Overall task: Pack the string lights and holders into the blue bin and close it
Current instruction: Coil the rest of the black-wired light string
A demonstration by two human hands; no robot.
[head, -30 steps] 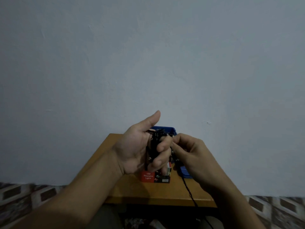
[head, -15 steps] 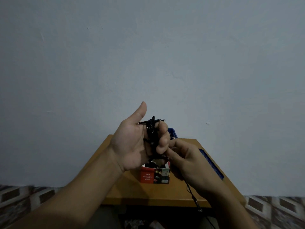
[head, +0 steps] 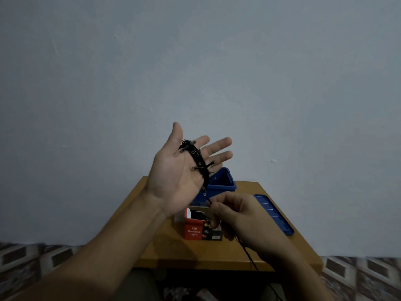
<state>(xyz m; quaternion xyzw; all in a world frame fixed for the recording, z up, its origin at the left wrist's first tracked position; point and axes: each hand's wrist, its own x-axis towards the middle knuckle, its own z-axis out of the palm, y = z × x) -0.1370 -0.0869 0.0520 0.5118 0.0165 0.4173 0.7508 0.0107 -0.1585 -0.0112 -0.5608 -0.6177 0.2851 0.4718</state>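
Observation:
A black string of lights (head: 198,159) is wound in loops across the palm of my left hand (head: 180,170), which is raised with its fingers spread straight. My right hand (head: 238,216) sits lower and pinches the free wire (head: 245,248), which trails down past the table's front edge. Behind my hands stands the open blue bin (head: 223,183). Its flat blue lid (head: 274,213) lies on the table to the right. A red box labelled LED Decorative Lights (head: 195,230) stands open below my hands.
The small wooden table (head: 217,255) stands against a plain grey wall. A patterned tiled floor shows on both sides of it.
My left hand has risen and its fingers have uncurled from the wound lights. My right hand has dropped lower with the wire. The bin and lid are more exposed.

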